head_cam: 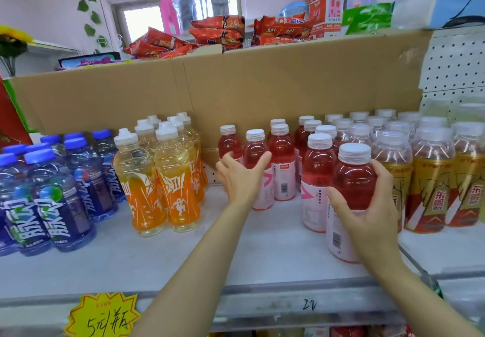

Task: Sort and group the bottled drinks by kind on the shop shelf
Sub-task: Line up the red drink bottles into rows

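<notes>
Bottled drinks stand in groups on the white shelf (262,258). Blue bottles (60,200) are at the left, with orange ones (173,179) beside them. Red-pink bottles with white caps (282,153) fill the middle, and gold-labelled ones (430,184) stand at the right. My right hand (367,213) grips the nearest red bottle (354,179) at the front of that group. My left hand (240,176) is open, fingers spread around another red bottle (256,153) further left; whether it touches the bottle is unclear.
A cardboard wall (236,87) backs the shelf, with red snack packets (217,32) piled above it. Pale capped bottles (378,124) stand behind the gold ones. A yellow price tag (101,315) hangs on the shelf's front edge. Perforated board (454,66) is at the right.
</notes>
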Available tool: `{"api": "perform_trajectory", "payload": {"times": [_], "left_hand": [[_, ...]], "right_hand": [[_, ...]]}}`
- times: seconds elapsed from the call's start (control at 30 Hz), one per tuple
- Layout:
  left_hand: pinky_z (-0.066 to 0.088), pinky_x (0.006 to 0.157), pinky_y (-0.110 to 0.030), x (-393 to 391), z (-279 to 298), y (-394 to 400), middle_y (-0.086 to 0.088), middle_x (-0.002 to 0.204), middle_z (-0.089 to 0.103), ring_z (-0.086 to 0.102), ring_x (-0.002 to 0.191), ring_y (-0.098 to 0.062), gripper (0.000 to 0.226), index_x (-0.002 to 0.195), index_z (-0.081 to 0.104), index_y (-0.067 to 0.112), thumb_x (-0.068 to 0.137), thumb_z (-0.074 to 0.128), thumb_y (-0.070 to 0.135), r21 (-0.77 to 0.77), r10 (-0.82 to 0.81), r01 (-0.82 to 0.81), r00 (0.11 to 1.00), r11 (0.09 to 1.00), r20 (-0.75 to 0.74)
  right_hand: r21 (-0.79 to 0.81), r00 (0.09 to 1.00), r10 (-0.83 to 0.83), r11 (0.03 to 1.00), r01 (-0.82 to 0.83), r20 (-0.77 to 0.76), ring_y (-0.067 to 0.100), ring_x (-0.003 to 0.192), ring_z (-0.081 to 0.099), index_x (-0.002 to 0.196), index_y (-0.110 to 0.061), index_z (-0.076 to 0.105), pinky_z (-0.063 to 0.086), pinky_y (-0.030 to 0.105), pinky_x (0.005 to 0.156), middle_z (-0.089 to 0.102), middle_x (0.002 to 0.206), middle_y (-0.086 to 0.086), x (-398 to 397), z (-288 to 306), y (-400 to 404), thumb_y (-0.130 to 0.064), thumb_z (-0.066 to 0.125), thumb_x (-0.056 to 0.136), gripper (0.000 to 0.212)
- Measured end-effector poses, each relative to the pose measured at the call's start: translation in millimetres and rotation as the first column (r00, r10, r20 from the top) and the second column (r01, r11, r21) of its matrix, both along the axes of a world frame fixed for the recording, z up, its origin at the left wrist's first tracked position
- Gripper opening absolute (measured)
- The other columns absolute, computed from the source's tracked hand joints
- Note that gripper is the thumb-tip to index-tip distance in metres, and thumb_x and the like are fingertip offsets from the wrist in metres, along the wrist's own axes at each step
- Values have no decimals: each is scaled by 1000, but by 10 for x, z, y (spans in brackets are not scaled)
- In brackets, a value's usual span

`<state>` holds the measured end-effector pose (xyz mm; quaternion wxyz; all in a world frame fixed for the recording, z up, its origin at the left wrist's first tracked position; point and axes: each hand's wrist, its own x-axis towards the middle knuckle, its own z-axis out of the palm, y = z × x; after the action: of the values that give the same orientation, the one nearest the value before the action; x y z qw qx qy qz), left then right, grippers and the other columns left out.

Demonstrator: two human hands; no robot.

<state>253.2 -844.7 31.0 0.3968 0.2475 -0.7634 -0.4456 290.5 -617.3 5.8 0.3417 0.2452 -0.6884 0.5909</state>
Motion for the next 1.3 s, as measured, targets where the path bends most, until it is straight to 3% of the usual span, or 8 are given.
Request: {"api": "perform_trajectory", "payload": {"times": [0.13,0.33,0.53,0.77,0.87,0.97,1.17,1.3], "left_hand": [[47,104,-47,-88,-58,-59,-7,135,49,48,127,-27,96,133,45,17,61,83,67,-126,-26,40,994,991,109],[46,94,-33,-80,65,-291,-2,130,63,61,114,-17,70,141,43,15,85,80,32,-102,-234,252,959,962,160],[48,103,-47,-174,-18,-239,-9,133,57,57,121,-28,76,138,51,17,76,83,48,-238,-63,94,989,967,136],[48,103,-50,17,161,-67,-7,137,54,55,125,-26,79,143,45,14,84,64,63,-175,-55,74,992,982,111],[53,97,-41,541,328,405,5,124,58,59,110,-10,68,131,54,24,81,57,70,-46,-305,301,940,952,-155],[57,89,-31,1031,269,822,13,114,67,65,102,0,66,120,57,36,64,71,68,17,-600,604,794,797,-92],[57,86,-28,1052,217,527,15,107,67,66,93,6,38,111,53,42,83,78,36,-42,-464,462,882,886,-81],[55,83,-25,1023,245,148,8,117,62,63,104,-4,47,129,45,33,90,73,33,-62,-387,383,919,922,-70]], "right_hand": [[0,1000,1,1000,-1,4,4,111,48,142,-23,35,35,-2,83,48,126,-8,14,-5,-22,-56,61,77,77],[-1,998,-59,998,59,1,-4,108,38,143,-13,38,27,-6,86,43,123,-5,52,-19,-45,-41,67,81,74],[1,999,-32,999,32,9,-6,106,42,143,-17,37,28,-5,87,45,125,-7,54,-24,-56,-54,63,80,77],[-14,999,42,999,-41,22,-9,112,46,142,-22,36,37,0,86,47,127,-6,180,-35,-202,-57,63,80,76],[-24,994,99,995,-98,44,-13,114,43,145,-19,34,39,2,87,44,128,-6,252,-58,-377,-56,66,84,78],[-15,987,142,990,-141,73,3,117,50,145,-16,35,46,19,95,47,127,-5,226,-70,-607,-49,67,82,78],[244,911,396,877,-413,118,-2,137,34,153,-25,21,29,12,111,41,143,-13,342,-24,-614,-32,57,93,71],[236,954,283,925,-299,100,6,141,34,153,-13,30,24,17,116,39,152,-1,133,109,-832,-21,45,104,52]]}}
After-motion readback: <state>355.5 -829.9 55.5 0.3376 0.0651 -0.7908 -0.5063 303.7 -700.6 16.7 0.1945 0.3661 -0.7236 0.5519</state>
